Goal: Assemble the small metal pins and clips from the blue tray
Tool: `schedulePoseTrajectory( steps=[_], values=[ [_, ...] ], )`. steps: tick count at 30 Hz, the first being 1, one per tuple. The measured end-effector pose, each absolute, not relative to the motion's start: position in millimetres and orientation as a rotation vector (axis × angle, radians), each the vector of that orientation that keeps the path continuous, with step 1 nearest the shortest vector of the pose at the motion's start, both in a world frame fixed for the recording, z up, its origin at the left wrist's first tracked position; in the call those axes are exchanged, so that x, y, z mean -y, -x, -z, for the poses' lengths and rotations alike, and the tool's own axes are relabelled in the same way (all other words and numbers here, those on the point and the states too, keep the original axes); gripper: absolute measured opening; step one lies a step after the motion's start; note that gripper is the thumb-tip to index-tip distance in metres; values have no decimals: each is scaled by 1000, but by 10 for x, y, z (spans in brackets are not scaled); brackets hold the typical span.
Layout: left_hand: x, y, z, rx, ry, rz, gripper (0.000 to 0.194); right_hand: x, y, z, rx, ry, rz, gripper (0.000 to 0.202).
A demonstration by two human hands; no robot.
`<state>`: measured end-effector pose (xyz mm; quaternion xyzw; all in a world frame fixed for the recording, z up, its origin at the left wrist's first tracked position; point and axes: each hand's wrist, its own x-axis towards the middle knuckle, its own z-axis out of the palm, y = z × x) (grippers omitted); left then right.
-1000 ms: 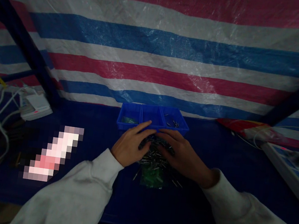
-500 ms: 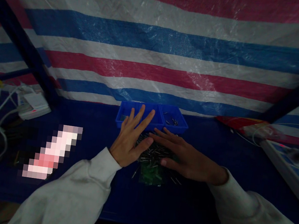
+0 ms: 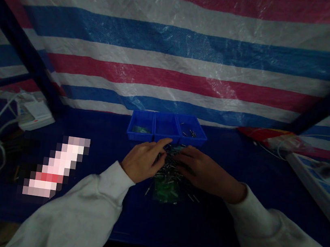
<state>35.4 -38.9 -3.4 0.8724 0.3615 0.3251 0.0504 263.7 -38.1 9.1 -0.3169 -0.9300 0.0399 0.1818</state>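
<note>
A heap of thin, shiny metal pins or rivet-like pieces (image 3: 171,170) lies on the blue tabletop, too dark to make out exactly. My left hand (image 3: 143,159) is at its left edge, forefinger and thumb apart, the other fingers bent, with nothing visible in it. My right hand (image 3: 207,171) reaches in from the right; its fingers bend over the heap and the tips are in shadow among the pieces. A green plastic packet (image 3: 166,191) lies at the near side of the heap, below both hands.
Behind the heap stands a blue three-compartment tray (image 3: 140,137); its left part holds clear packets, its right part a few metal pieces. White cables (image 3: 0,139) and a white box (image 3: 35,115) are at left. A red packet (image 3: 264,134) and a pale panel (image 3: 313,181) are at right.
My left hand has drawn its spread fingers down and bent them, uncovering the tray's left compartments. My right hand's fingers have bent inward over the heap.
</note>
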Motion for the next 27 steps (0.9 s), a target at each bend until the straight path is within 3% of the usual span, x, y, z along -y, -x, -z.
schedulePoseTrajectory(
  steps=[5,12,18,27],
  values=[
    [365,-333,32,-1145,-2679,-1022,33,397,-2604,-92,2658,892,-113,21],
    [347,-350,25,-1051,-2777,-767,21,407,-2576,-76,2630,890,-153,21],
    [363,-373,22,-1095,-2794,-645,20,397,-2535,-52,2523,944,-243,23],
    [352,-374,37,-1126,-2808,-748,21,395,-2548,-100,2178,1022,-319,31]
  ],
)
